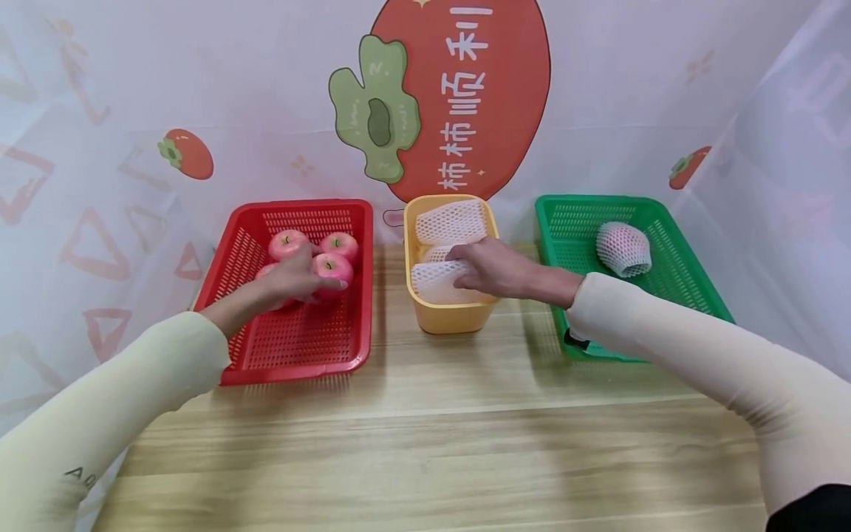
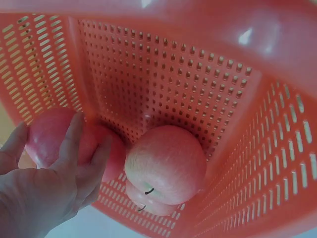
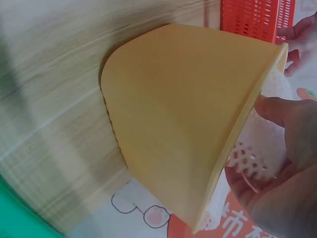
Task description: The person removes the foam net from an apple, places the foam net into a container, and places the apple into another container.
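Note:
My left hand (image 1: 295,279) reaches into the red basket (image 1: 362,325), its thumb and fingers curled round a pink-red apple (image 2: 47,139). Several other apples lie about it, including an apple (image 2: 166,163) by the basket wall in the left wrist view. Inside the yellow bin (image 1: 454,319), my right hand (image 1: 492,270) pinches a white foam net sleeve (image 1: 435,281) between thumb and fingers. The right wrist view shows that foam net (image 3: 250,158) at the bin's rim, partly hidden by the hand. More foam nets (image 1: 452,222) lie behind it in the bin.
At the right stands a green basket (image 1: 691,258) holding one net-wrapped apple (image 1: 623,249); my right forearm passes over its near left corner. All three containers stand on a wooden table (image 1: 425,443), before a white backdrop cloth (image 1: 266,89) with persimmon prints.

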The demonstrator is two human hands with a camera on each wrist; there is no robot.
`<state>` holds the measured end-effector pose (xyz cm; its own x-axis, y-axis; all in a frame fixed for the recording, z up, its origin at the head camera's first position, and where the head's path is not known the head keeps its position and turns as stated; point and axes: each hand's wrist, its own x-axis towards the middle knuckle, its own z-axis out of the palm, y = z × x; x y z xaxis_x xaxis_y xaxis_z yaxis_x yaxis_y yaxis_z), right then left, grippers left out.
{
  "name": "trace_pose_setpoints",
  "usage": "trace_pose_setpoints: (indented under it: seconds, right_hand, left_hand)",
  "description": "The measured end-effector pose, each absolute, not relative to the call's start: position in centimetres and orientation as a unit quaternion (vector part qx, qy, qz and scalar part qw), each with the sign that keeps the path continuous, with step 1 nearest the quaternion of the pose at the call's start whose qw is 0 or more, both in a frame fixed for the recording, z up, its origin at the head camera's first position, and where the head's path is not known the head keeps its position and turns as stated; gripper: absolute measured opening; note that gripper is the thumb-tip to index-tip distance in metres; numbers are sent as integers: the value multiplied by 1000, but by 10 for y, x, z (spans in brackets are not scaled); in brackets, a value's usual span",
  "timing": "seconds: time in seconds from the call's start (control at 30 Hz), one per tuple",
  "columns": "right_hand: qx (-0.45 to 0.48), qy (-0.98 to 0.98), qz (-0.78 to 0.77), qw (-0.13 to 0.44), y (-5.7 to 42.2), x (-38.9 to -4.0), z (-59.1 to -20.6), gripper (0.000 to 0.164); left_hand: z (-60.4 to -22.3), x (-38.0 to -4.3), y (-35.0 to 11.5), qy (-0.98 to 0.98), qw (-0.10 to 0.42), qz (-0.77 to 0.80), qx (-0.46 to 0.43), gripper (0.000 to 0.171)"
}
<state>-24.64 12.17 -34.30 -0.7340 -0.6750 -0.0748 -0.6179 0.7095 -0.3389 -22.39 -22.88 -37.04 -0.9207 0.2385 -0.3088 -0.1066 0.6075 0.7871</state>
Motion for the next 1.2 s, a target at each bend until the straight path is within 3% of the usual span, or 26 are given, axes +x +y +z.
trace_pose_setpoints:
  seconds: [0.1,0.23,0.57,0.73,1.0,1.2]
  right_hand:
    - [-362,918,-143,78,123,-248,-343,54]
    - [-368,917,-146,56,127,-248,-340,56]
    - [-326,931,-155,49,143,-247,-326,54]
    - [-313,938,-147,39,157,-247,-322,56]
    - [-285,947,-148,12,187,-256,-314,57]
    - [-253,955,-156,-13,214,-269,-312,52]
  left_hand:
    - [-372,-226,-226,883,196,425,44,64]
    - [-371,-227,-224,893,212,396,40,66]
    - [-376,-227,-220,916,264,303,4,97]
    - [-384,-229,-219,925,255,283,14,103]
    - [-385,-230,-214,940,223,256,32,101]
    - [-386,-229,-211,959,170,223,49,77]
